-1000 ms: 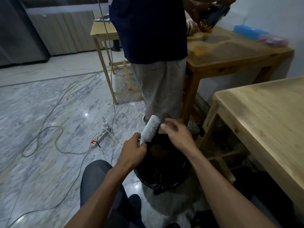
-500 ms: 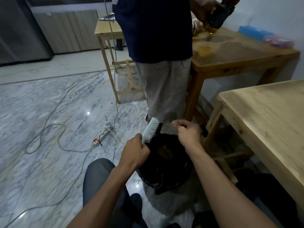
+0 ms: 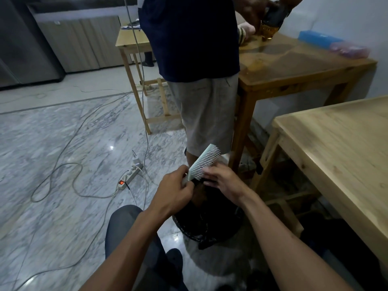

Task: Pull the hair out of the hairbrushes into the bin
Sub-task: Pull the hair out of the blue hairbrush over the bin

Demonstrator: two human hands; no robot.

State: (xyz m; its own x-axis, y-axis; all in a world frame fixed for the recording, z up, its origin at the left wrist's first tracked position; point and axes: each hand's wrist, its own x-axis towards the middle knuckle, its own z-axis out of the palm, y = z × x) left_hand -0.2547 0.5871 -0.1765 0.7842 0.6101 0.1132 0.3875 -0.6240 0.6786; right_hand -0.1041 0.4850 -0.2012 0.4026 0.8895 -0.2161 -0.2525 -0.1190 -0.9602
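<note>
A pale green hairbrush [image 3: 204,161] with white bristles points up and to the right, held above a bin lined with a black bag [image 3: 206,223] on the floor. My left hand [image 3: 175,191] is closed around the brush's handle. My right hand [image 3: 222,180] lies against the bristles at the lower part of the brush head, its fingertips in among them. Whether hair is between the fingers is too small to tell. The bin's inside is dark, with a brownish clump showing below the brush.
A person in a dark shirt and grey shorts [image 3: 206,114] stands just beyond the bin at a brown table [image 3: 298,66]. A light wooden table [image 3: 340,148] is at my right. A power strip [image 3: 131,174] and cables lie on the marble floor to the left.
My right hand, which had drawn away to the right of the brush, has come back onto the bristles. The brush has tilted a little more to the right.
</note>
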